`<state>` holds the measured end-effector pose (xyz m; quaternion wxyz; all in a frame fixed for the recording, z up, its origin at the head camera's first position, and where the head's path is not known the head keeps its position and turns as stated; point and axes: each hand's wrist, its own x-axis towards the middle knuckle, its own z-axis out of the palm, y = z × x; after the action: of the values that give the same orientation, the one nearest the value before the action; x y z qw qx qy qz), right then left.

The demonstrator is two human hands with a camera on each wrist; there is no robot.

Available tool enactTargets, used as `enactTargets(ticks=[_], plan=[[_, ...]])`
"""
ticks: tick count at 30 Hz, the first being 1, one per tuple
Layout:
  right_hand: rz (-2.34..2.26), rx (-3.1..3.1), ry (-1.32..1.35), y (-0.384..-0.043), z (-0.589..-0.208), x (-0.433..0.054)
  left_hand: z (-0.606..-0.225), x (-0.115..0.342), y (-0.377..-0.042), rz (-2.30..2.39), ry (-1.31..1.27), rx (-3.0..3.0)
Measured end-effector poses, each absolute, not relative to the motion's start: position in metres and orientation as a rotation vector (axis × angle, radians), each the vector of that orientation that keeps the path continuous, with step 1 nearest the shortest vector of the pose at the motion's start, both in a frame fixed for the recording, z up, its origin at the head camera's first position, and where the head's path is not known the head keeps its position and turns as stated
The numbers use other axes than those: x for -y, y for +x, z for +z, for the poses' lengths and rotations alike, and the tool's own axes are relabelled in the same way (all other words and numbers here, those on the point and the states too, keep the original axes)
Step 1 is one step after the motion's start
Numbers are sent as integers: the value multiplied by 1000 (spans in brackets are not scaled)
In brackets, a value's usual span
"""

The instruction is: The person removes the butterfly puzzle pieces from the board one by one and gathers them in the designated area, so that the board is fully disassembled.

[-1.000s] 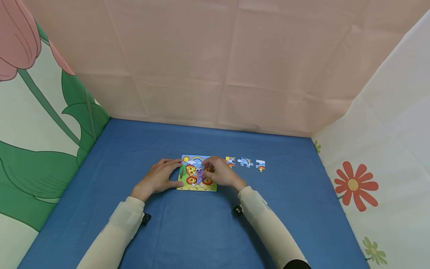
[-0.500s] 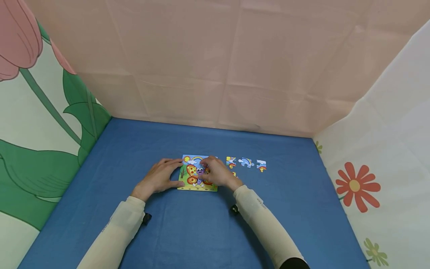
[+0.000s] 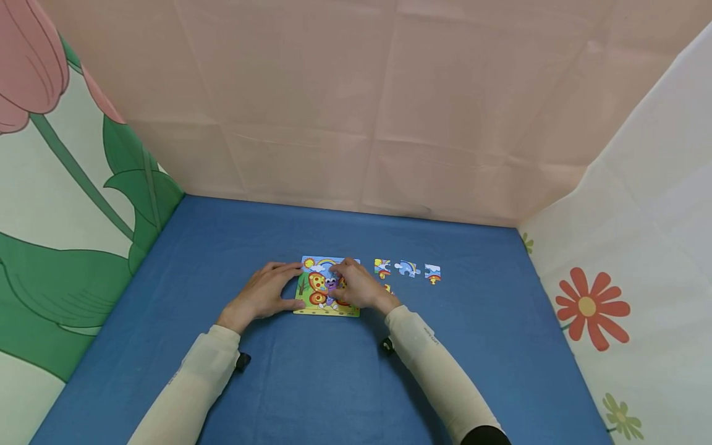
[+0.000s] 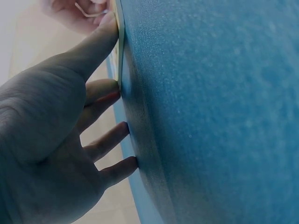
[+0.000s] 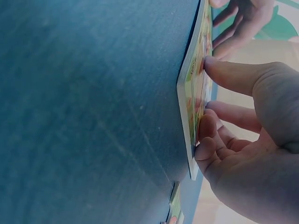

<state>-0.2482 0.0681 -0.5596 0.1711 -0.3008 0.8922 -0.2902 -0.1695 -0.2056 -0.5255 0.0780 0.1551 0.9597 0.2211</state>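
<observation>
Puzzle board (image 3: 324,287) lies in the lower middle of the frame. The left hand (image 3: 264,292), fingers spread, touches its left edge; the right hand (image 3: 364,285) works over it, pinching what, I can't tell. Best press evenly, edge braced.

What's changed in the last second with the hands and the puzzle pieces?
The right hand moved slightly left over the butterfly puzzle, bringing a nearer loose piece partly into view; whether it let go of anything isn't clear. The left hand stays at the puzzle's left edge, and the farther row of three loose pieces is unmoved.
</observation>
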Motion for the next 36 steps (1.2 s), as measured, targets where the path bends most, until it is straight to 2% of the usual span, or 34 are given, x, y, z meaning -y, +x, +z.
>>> enactTargets(ticks=[9, 17, 24, 30, 34, 36], plan=[[-798, -2574, -910, -253, -574, -70, -526, 205, -170, 662, 464, -2872], [-854, -2534, -873, -239, -543, -68, -527, 205, -171, 667, 459, -2875], [-877, -2598, -917, -254, -582, -71, -527, 207, -170, 669, 462, -2876], [-892, -2575, -898, -248, -564, -69, -526, 207, -170, 662, 467, -2880], [-904, -2598, -930, -257, -584, -72, -527, 206, -169, 661, 467, -2881], [-913, -2585, -899, -253, -574, -69, -526, 206, -169, 664, 468, -2881]])
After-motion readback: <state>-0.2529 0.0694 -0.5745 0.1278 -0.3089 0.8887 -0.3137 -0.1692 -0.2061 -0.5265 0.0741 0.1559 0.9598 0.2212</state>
